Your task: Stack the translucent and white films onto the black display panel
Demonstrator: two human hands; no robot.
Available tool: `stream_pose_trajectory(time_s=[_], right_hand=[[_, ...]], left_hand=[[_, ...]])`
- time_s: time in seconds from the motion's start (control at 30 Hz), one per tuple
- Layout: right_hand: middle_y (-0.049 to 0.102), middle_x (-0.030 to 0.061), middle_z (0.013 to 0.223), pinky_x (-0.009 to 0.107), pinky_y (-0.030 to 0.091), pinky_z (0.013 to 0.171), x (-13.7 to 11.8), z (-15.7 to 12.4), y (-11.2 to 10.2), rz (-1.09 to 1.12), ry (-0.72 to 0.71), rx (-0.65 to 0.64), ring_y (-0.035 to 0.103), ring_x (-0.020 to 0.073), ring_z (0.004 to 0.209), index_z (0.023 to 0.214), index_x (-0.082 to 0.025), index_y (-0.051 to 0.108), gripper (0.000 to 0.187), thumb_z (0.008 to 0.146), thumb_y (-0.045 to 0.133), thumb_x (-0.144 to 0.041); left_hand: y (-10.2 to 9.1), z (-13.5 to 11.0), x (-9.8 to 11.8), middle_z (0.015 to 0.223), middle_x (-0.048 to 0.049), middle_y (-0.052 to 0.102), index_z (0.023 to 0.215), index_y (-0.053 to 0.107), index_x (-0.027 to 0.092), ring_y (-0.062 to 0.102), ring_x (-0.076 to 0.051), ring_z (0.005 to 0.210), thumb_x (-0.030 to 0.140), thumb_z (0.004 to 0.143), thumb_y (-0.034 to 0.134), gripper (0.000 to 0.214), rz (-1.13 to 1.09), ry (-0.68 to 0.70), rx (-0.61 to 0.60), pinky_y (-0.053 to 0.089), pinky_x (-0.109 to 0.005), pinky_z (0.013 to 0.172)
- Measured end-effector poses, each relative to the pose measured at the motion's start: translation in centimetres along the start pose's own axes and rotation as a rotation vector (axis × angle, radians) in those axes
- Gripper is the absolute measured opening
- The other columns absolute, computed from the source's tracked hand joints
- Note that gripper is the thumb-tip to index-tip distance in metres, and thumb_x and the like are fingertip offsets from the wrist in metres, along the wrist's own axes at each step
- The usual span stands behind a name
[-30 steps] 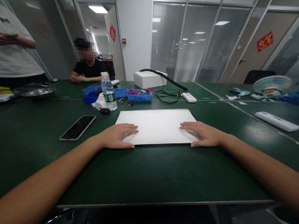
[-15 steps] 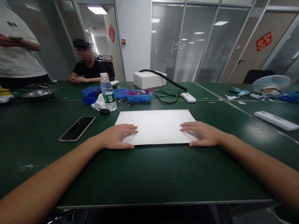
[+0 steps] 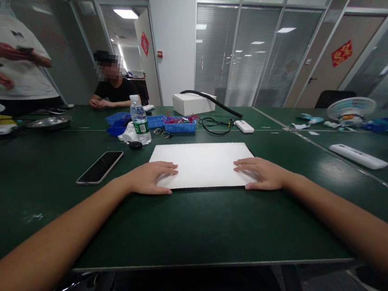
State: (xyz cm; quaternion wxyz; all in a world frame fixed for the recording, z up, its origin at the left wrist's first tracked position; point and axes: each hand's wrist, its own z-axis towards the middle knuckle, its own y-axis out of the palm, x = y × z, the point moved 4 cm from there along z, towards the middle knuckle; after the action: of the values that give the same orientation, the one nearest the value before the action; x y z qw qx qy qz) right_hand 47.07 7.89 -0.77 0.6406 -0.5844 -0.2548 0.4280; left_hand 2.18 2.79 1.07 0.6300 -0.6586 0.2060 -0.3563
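A flat white rectangular panel (image 3: pixel 200 165) with a dark edge lies on the green table in front of me. At its left end rests my left hand (image 3: pixel 148 176), open, fingers spread over the white top and thumb by the near edge. Across from it, my right hand (image 3: pixel 264 173) lies on the right end in the same way, also open. Neither hand is wrapped round anything. To the left of my left hand is a smartphone (image 3: pixel 100 167) with a dark screen.
Beyond the panel stand a water bottle (image 3: pixel 140 123), blue bins (image 3: pixel 180 125), a black cable (image 3: pixel 213 126) and a white box (image 3: pixel 193 103). A white power strip (image 3: pixel 358 156) and a fan (image 3: pixel 350 110) are at the right. People are at the left and far side.
My hands stay on the panel, almost unmoved. At the left edge, a person's arm with a dark object in hand has come further into view.
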Motion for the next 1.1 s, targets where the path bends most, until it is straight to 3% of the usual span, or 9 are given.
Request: stream_pose_trajectory(time_s=[1.1], right_hand=[[0.059,0.0086,0.164,0.061,0.044,0.126,0.1,0.0,-0.1,0.045,0.009,0.015,0.056,0.0358,0.15,0.153,-0.034,0.066,0.072,0.09,0.079,-0.064]], left_hand=[[-0.6,-0.5,-1.1,0.169,-0.0128,0.055,0.154,0.065,0.026,0.053,-0.038,0.155,0.071,0.088,0.078,0.081,0.006,-0.037,-0.015,0.04,-0.056,0.129]])
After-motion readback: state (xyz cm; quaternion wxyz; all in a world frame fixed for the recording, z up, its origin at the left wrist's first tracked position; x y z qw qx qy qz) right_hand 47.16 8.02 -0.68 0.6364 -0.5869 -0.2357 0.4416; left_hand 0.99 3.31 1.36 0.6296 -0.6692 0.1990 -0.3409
